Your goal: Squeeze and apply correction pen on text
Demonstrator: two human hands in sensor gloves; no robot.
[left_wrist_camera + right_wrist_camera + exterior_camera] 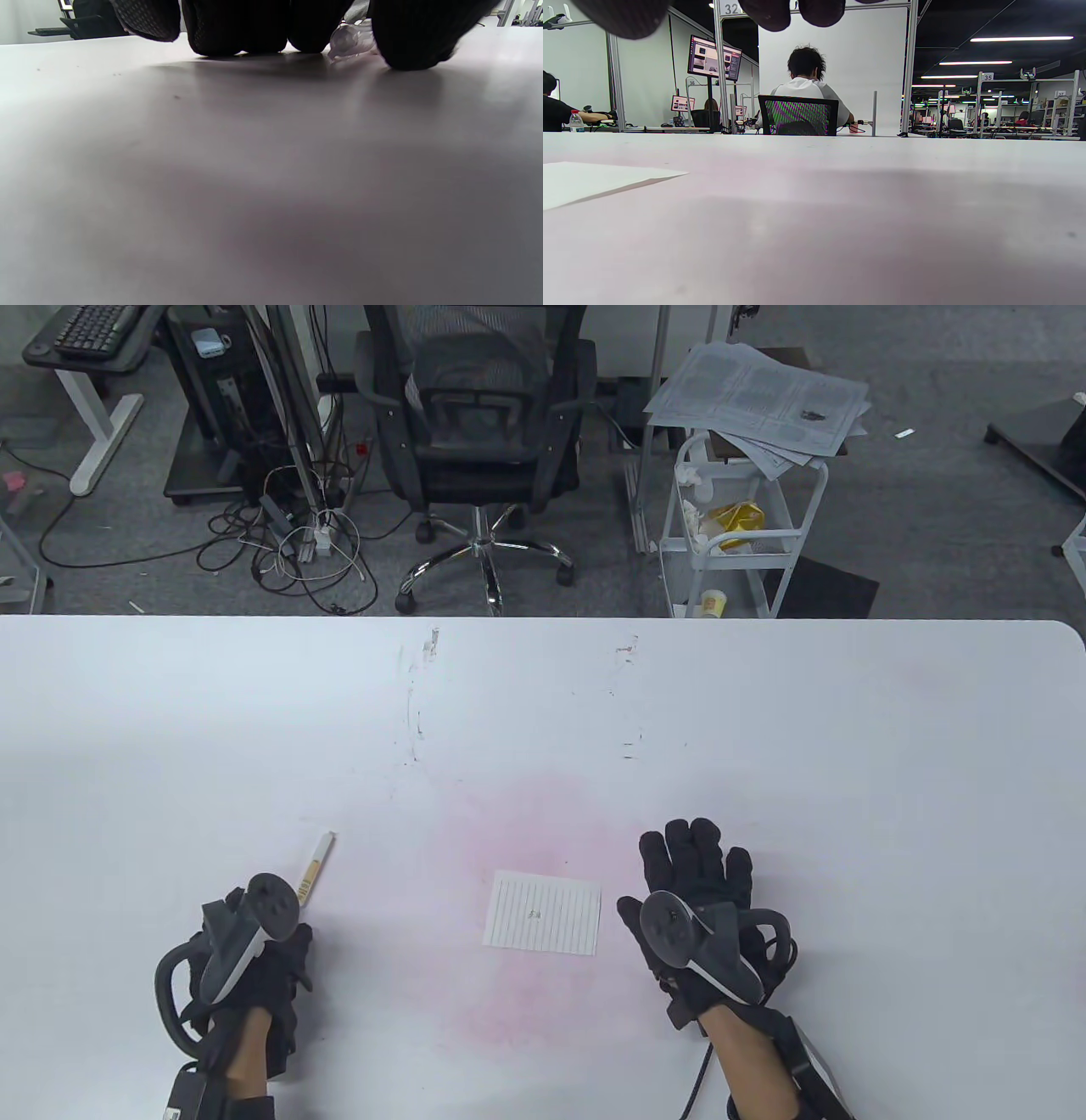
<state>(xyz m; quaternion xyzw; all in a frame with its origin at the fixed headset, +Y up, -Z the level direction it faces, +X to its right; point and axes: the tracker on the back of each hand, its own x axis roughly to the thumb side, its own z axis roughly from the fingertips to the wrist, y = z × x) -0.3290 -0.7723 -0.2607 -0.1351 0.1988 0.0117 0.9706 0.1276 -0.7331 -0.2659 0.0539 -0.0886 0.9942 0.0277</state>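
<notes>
A correction pen (315,868) with a cream label lies on the white table (543,712), pointing away from me. My left hand (288,937) is curled over its near end. In the left wrist view the fingertips (237,29) press down on the table, and a clear plastic end of the pen (351,40) sits pinched between them and the thumb. A small lined paper (543,913) with a short dark piece of text (534,914) lies in the middle. My right hand (696,869) rests flat and spread on the table just right of the paper, holding nothing.
The paper's corner shows at the left of the right wrist view (594,182). The table's far edge (543,619) runs across the view, with an office chair (479,432) and a white cart (738,526) on the floor behind it. Faint pink stains surround the paper.
</notes>
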